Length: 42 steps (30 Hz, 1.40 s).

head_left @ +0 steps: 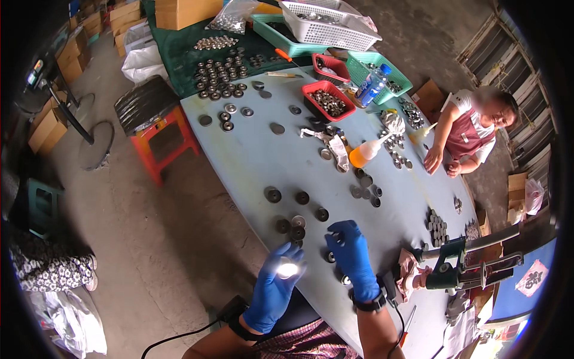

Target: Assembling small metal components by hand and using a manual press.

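The person's left hand (275, 287), in a blue glove, is at 6 o'clock in the head view, just off the near edge of the grey-blue table (251, 158). Its grip is closed on a bright round piece (287, 270), which shines too strongly for its surface to be read.

The right hand (351, 257), gloved alike, is at 5 o'clock above the table, fingers curled. A dark piece (339, 237) shows at its fingertips; whether the grip holds it cannot be told. A small dark ring (330, 256) lies on the table just beside that hand, at its 9 o'clock.

At the right hand's 10 o'clock lie loose dark discs (298, 232), some touching. At its 12 o'clock, well apart, a squeeze bottle (360, 155) with orange liquid leans beside a crumpled strip (339, 152).

From the view's centre, a red basket (307, 90) of small metal parts sits at 1 o'clock, and rows of metal rounds (218, 78) at 11. At 4 o'clock stands a green hand press (448, 263). Between 2 and 3, a co-worker (466, 136) has both hands at the table's far side.
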Tool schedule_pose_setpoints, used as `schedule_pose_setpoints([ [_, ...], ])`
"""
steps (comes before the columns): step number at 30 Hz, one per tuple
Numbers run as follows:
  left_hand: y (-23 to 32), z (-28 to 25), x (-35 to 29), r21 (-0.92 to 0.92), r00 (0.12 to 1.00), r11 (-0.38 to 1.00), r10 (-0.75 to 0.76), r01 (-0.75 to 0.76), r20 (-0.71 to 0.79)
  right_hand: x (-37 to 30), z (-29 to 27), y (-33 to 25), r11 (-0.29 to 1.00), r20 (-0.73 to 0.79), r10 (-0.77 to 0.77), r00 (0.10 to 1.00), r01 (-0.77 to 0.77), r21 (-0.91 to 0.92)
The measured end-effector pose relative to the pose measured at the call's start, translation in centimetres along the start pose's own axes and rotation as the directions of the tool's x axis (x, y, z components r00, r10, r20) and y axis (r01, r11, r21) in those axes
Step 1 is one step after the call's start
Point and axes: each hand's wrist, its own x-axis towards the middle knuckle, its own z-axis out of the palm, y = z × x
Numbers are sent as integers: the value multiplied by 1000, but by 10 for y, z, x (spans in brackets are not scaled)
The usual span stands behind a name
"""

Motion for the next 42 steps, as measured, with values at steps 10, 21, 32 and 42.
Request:
schedule_pose_setpoints([
  [10,10,-7,3,76,994,993,91,-95,66,23,38,-11,865,23,-198,980,185,-465],
  [21,21,-12,9,-272,998,960,-68,63,-9,19,41,24,968,-190,-166,968,123,-220],
  [32,6,-2,9,-264,995,960,-95,97,22,24,48,12,889,-319,-305,898,148,-433],
  [42,10,-10,14,-436,988,890,-81,129,129,-10,45,-53,957,-223,-288,931,278,-79],
])
